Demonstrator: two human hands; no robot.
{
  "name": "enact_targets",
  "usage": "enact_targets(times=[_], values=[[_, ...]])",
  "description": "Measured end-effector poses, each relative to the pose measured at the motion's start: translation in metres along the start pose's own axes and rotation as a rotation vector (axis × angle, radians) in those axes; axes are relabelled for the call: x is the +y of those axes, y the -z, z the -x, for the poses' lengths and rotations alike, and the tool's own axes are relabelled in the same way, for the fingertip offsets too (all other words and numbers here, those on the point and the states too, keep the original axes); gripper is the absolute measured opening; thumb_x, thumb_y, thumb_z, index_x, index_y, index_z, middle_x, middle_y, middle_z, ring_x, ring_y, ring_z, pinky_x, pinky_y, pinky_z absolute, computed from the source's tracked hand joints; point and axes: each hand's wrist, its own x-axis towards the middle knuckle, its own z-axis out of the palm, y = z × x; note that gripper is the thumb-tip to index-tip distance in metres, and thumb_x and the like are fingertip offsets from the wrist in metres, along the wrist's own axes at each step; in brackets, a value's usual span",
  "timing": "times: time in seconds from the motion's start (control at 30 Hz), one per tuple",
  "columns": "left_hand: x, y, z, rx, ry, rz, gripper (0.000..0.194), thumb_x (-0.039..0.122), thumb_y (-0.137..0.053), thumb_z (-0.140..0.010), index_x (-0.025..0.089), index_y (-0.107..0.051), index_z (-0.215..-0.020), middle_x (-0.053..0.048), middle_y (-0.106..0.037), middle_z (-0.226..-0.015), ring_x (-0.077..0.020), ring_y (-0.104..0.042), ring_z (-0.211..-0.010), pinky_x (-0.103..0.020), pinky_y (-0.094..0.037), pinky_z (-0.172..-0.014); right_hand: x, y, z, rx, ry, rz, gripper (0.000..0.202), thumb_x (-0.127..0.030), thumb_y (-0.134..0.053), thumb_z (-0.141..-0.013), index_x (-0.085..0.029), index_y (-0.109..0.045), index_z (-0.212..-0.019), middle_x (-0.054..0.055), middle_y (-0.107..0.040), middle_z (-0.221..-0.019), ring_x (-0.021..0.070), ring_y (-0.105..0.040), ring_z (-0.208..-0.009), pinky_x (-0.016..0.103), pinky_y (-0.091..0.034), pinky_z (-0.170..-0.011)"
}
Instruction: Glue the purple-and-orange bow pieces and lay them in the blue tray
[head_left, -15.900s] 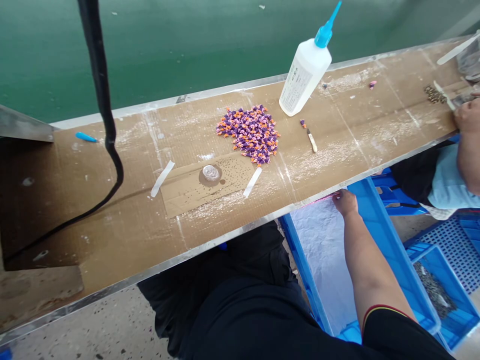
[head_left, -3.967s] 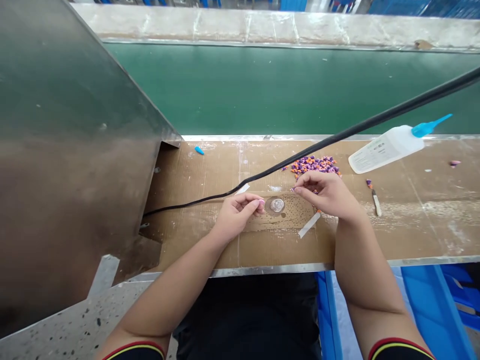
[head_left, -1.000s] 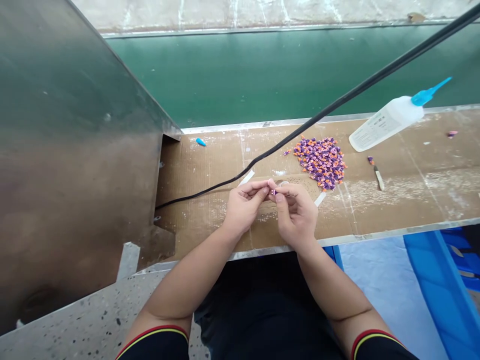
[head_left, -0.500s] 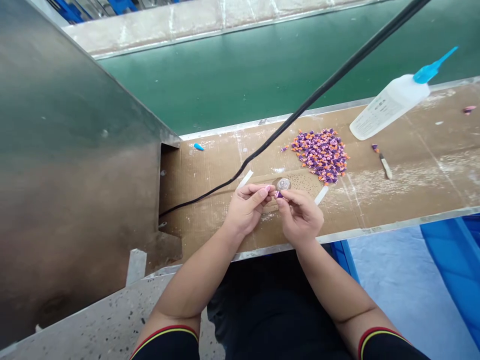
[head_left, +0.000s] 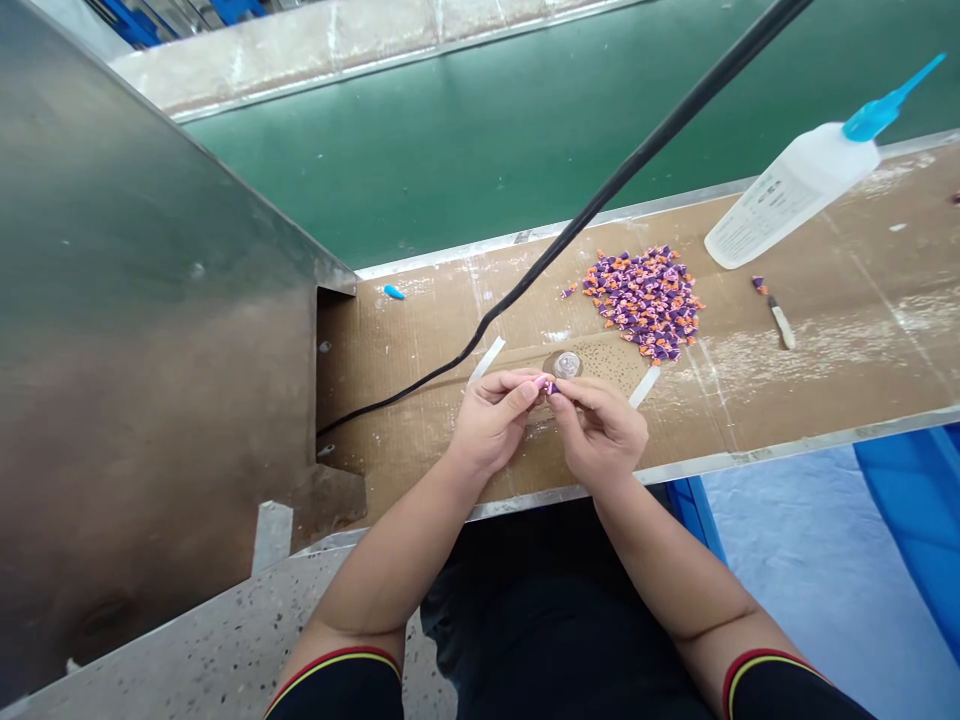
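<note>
My left hand (head_left: 495, 415) is closed, its thumb and forefinger pinching a small pink piece (head_left: 541, 382). Opposite it, my right hand (head_left: 604, 430) pinches a small purple piece with white marks (head_left: 553, 389). The two pieces meet between my fingertips; fingers hide most of both. Just beyond my fingers sits a small round clear dish (head_left: 568, 365) on the cardboard. A heap of little purple, orange and pink pieces (head_left: 645, 303) lies past my right hand, with one stray piece (head_left: 568, 291) at its left.
A white bottle with a blue nozzle (head_left: 795, 195) stands at the right, near a small pale-handled tool (head_left: 781, 322). A black cable (head_left: 585, 220) crosses the cardboard-covered bench (head_left: 420, 350). Metal panelling (head_left: 165, 350) rises at left; a green belt (head_left: 450, 150) runs behind; a blue cap (head_left: 394, 292) lies left.
My hands have come closer together, so the purple piece now meets the pink one. The view has shifted slightly.
</note>
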Motion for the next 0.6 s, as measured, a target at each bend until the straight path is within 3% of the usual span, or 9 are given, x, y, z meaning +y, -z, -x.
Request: enact_targets(times=[0.33, 0.6], values=[[-0.0015, 0.0003, 0.0003, 0.045, -0.038, -0.064, 0.027, 0.044, -0.102, -0.068, 0.024, -0.084, -0.073, -0.006, -0.081, -0.09, -0.0133, -0.075, -0.085, -0.024, -0.062, -0.086, -0.0002, -0.0006, -0.0012, -0.004, 0.004, 0.011, 0.025, -0.012, -0.076, -0.096, -0.03, -0.081, -0.112, 0.002, -0.084, -0.098, 0.0174, -0.081, -0.085, 0.032, -0.07, -0.076], [-0.007, 0.0037, 0.0004, 0.046, -0.21, -0.203, 0.017, 0.041, -0.097, -0.077, 0.028, -0.086, -0.078, -0.006, -0.082, -0.094, -0.0119, -0.078, -0.089, -0.02, -0.063, -0.089, 0.0006, -0.0015, -0.0017, 0.019, 0.021, 0.063, 0.014, -0.015, -0.075, -0.097, -0.026, -0.079, -0.105, 0.003, -0.084, -0.092, 0.0173, -0.081, -0.081, 0.032, -0.07, -0.073]])
